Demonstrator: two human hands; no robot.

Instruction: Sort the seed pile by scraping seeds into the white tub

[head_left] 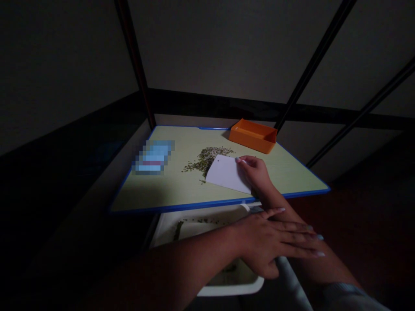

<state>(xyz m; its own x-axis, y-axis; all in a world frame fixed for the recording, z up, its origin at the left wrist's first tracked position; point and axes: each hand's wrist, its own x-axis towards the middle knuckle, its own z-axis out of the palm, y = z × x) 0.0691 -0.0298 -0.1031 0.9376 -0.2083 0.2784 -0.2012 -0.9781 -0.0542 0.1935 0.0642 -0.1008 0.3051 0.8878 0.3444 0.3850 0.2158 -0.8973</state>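
Observation:
My right hand (254, 172) pinches a thin white plastic card (227, 175) by its right edge, thumb on top; it has a small hole near one corner. The card stands tilted on the table against a pile of small greenish-brown and pale grains (210, 157), whose exact kind I cannot make out. My left hand (272, 242) lies across my right forearm, its fingers stretched out and holding nothing. Below it, partly covered by my left forearm, is a white plastic bin (233, 290) with more grains stuck inside.
The pale yellow tabletop (155, 194) has a blue rim. An orange open box (251, 136) stands at its back right. A pixelated light-blue rectangle (154, 156) lies at the left. Dark-framed wall panels (214, 47) rise behind the table, and the surroundings are dim.

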